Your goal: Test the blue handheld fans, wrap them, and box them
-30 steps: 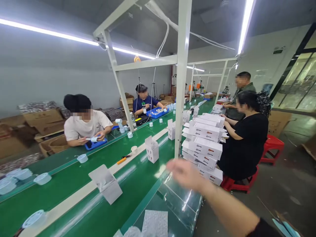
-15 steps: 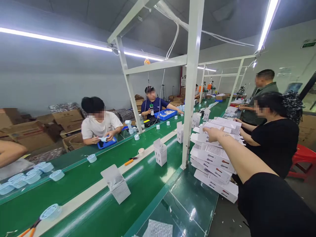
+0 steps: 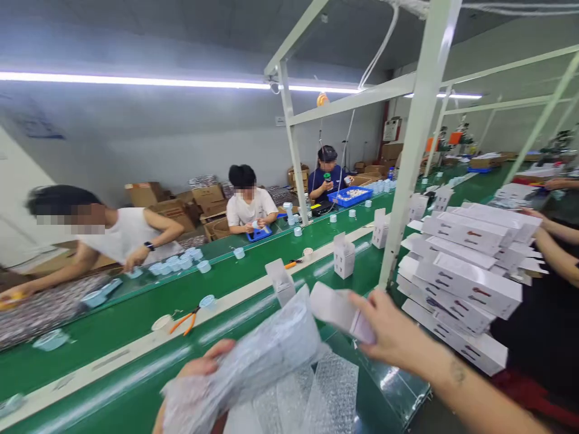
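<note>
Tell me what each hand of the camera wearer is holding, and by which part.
The left hand holds a wrapped bundle near its lower end; the right hand holds a white box by the end nearest the wrist.

No readable text, white wall sign [image 3: 280, 121] too small, blue wall marking [image 3: 41, 127] blurred

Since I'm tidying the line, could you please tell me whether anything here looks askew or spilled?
The stack of white boxes right of the right hand looks untidy: its layers jut out at different angles instead of lining up. No spill stands out.
</note>
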`<state>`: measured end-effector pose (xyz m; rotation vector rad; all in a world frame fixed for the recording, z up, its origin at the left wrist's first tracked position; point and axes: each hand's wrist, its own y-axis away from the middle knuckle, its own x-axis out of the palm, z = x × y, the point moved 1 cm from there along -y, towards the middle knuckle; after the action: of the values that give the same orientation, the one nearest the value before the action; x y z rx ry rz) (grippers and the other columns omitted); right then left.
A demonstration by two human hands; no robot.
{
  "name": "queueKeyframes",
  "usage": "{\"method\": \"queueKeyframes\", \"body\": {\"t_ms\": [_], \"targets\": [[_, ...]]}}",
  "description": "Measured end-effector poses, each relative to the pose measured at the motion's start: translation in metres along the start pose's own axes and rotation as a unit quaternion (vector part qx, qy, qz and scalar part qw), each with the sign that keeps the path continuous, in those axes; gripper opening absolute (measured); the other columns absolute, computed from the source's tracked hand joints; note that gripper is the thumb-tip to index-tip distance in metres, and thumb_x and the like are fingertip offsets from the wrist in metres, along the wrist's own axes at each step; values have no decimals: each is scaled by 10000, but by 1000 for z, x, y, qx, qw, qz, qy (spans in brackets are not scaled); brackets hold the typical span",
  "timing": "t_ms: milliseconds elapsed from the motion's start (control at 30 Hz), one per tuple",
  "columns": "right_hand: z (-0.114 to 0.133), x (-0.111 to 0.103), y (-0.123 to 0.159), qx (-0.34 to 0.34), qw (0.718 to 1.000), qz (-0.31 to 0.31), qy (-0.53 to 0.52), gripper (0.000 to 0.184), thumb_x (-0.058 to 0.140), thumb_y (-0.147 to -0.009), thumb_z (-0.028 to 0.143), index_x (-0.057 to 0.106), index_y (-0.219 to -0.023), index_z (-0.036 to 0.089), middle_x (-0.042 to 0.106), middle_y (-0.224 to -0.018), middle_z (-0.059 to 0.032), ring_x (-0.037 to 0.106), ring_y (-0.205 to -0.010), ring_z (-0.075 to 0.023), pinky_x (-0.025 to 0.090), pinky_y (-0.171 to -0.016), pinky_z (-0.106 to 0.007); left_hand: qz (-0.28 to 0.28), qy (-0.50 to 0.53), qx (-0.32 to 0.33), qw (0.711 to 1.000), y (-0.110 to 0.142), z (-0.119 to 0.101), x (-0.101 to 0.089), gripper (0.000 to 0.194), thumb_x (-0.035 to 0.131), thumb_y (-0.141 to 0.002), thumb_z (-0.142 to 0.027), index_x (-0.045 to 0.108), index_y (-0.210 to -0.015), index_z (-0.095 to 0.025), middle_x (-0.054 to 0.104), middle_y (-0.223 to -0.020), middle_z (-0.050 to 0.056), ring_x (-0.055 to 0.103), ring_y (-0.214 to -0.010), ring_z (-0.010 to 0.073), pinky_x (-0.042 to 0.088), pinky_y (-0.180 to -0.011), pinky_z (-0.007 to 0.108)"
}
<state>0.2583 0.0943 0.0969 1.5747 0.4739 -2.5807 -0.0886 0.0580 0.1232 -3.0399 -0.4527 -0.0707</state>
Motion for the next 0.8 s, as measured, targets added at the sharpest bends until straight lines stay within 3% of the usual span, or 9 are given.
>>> {"method": "queueKeyframes", "body": {"t_ms": [67, 133, 233, 300, 400, 500, 600, 667, 800], "targets": [[29, 74, 8, -24, 994, 12, -105, 824, 702, -600, 260, 384, -1359, 300, 442, -999, -58, 510, -878, -245, 481, -781, -387, 27, 39, 31, 998, -5, 1, 10, 467, 725, -528, -662, 648, -686, -229, 683, -1048, 52, 642, -847, 290, 537, -665, 403], [45, 136, 15, -14, 988, -1, -152, 676, 720, -578, 254, 518, -1223, 252, 447, -1011, -72, 507, -940, -283, 473, -841, -432, 89, 8, 79, 993, -6, 6, 19, 385, 720, -616, -571, 669, -718, -203, 676, -1051, 98, 637, -877, 272, 528, -700, 375], [49, 191, 28, 40, 976, -51, -210, 724, 724, -603, 265, 468, -1279, 316, 462, -1067, -76, 496, -1028, -325, 441, -921, -493, 194, -178, 142, 954, 2, 15, 25, 278, 580, -790, -448, 682, -755, -191, 684, -996, 119, 632, -915, 239, 500, -797, 350], [45, 201, 37, 57, 969, -63, -230, 785, 729, -616, 280, 418, -1333, 349, 471, -1099, -79, 501, -1049, -337, 430, -943, -507, 232, -294, 161, 913, 8, 14, 25, 235, 477, -846, -324, 657, -757, -202, 688, -959, 98, 634, -897, 206, 485, -817, 324], [39, 196, 51, 43, 971, -36, -231, 822, 742, -604, 263, 413, -1353, 345, 496, -1122, -89, 511, -1060, -353, 422, -952, -520, 270, -427, 146, 850, 13, -2, 36, 238, 398, -824, -156, 612, -732, -209, 688, -888, 62, 634, -823, 181, 479, -749, 284], [38, 191, 64, 39, 971, -4, -236, 818, 733, -607, 222, 413, -1348, 355, 525, -1119, -85, 526, -1061, -352, 429, -946, -519, 321, -564, 117, 752, 12, -19, 65, 232, 432, -774, -93, 603, -671, -210, 676, -736, 40, 636, -687, 189, 445, -594, 254], [35, 194, 75, 39, 967, 7, -251, 750, 721, -602, 188, 463, -1282, 374, 536, -1143, -71, 518, -1101, -353, 427, -965, -510, 373, -642, 144, 654, 13, -20, 102, 217, 485, -708, -41, 627, -652, -194, 663, -653, 62, 640, -595, 219, 410, -506, 260], [31, 194, 78, 55, 966, 4, -252, 690, 694, -640, 217, 458, -1273, 354, 522, -1188, -82, 496, -1147, -358, 419, -982, -514, 398, -646, 174, 628, 18, -7, 123, 226, 504, -674, -6, 653, -708, -173, 680, -718, 94, 657, -666, 249, 447, -560, 290], [23, 186, 80, 93, 966, -10, -242, 700, 630, -690, 261, 377, -1342, 271, 462, -1299, -129, 448, -1213, -364, 426, -975, -519, 418, -625, 229, 618, 38, 32, 144, 351, 572, -638, 29, 639, -963, -84, 661, -979, 180, 614, -942, 324, 475, -786, 399]]}}
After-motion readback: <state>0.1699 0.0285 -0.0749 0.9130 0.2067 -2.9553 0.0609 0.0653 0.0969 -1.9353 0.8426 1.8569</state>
